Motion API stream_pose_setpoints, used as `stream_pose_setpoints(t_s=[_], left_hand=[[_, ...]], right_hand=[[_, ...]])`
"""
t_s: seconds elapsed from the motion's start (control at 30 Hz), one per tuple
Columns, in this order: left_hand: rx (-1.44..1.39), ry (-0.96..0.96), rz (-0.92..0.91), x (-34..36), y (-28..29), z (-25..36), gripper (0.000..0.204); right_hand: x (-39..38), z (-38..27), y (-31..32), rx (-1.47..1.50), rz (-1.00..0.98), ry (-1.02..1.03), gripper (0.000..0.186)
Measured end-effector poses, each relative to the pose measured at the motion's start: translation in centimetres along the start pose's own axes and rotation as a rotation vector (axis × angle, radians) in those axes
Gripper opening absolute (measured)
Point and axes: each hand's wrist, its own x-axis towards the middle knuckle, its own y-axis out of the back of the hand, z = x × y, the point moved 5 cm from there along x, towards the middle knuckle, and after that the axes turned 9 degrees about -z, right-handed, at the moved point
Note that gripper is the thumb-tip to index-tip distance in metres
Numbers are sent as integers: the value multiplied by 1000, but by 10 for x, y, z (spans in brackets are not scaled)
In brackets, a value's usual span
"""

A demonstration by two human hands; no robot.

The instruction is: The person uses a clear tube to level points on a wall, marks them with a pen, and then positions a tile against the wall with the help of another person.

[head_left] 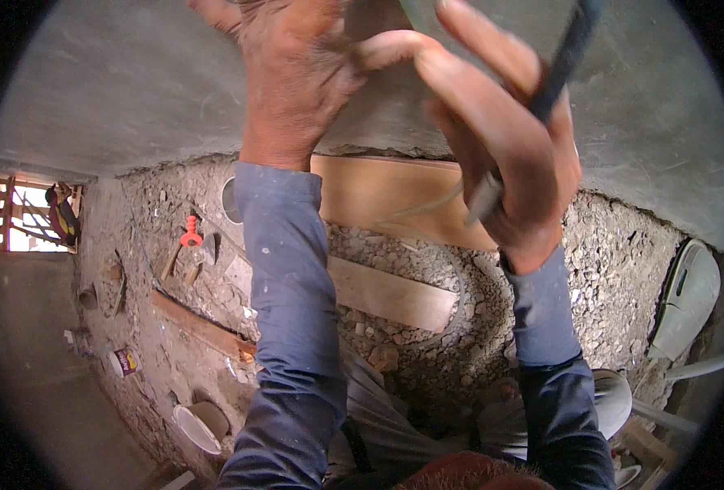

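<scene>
My left hand (292, 69) is raised at the top against the grey wall (133, 82), with little finger and thumb spread and the other fingertips out of frame. Its thumb reaches toward my right hand (521, 155), which is blurred and closed on a dark rod-like tool (570, 53); a short grey end (484, 196) shows below the fingers. A greenish sliver shows between the hands at the top edge, too unclear to name. Below them a tan board (378, 188) lies along the wall's foot, with a paler plank (390, 294) on the rubble.
An orange-handled tool (190, 233), wooden strip (198, 322), small tub (123, 361) and white bucket (198, 425) lie on the rough floor (623, 261). A grey plastic piece (688, 286) and pipes (697, 367) are at right. A person (64, 216) is at the barred window (19, 212).
</scene>
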Motion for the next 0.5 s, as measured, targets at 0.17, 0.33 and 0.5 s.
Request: stream_pose_setpoints(t_s=[0.17, 0.33, 0.5], left_hand=[[-108, -40, 35, 1, 1, 2, 90], [17, 15, 2, -1, 0, -1, 97], [-118, 38, -21, 1, 4, 7, 108]], right_hand=[[21, 7, -28, 53, 117, -68, 22], [-13, 8, -17, -96, -174, -121, 32], [-37, 8, 5, 1, -70, -93, 35]])
